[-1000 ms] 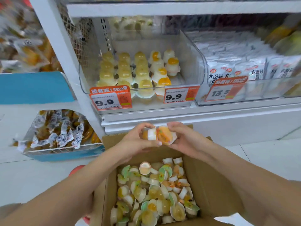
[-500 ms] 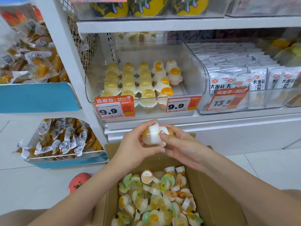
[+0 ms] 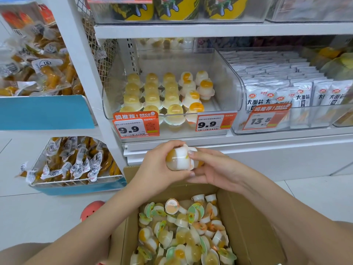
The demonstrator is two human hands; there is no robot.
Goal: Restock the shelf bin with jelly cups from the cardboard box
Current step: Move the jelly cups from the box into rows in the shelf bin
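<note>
White shelving unit (image 3: 210,29) with, on its middle shelf, a clear shelf bin (image 3: 232,87) partly filled with jelly cups: rows of yellow-domed cups (image 3: 151,92) stand upside down on the left, and white cups with orange tops (image 3: 193,96) on the right, leaving the bin's right side bare. Two orange price tags reading 9.9 (image 3: 136,125) hang on the bin's front wall. Just to the right, a second clear bin holds white snack packets (image 3: 277,83). Below the shelf, on the floor, an open cardboard box (image 3: 254,226) contains a loose heap of jelly cups (image 3: 183,232), lying at all angles. Above the box's far edge and in front of the shelf base, the left hand (image 3: 158,169) and right hand (image 3: 214,169) meet around a small cluster of jelly cups (image 3: 179,158); the left hand's fingers and thumb curl round a white cup with a yellow end, while the right hand's fingers pinch the cluster from the other side.
</note>
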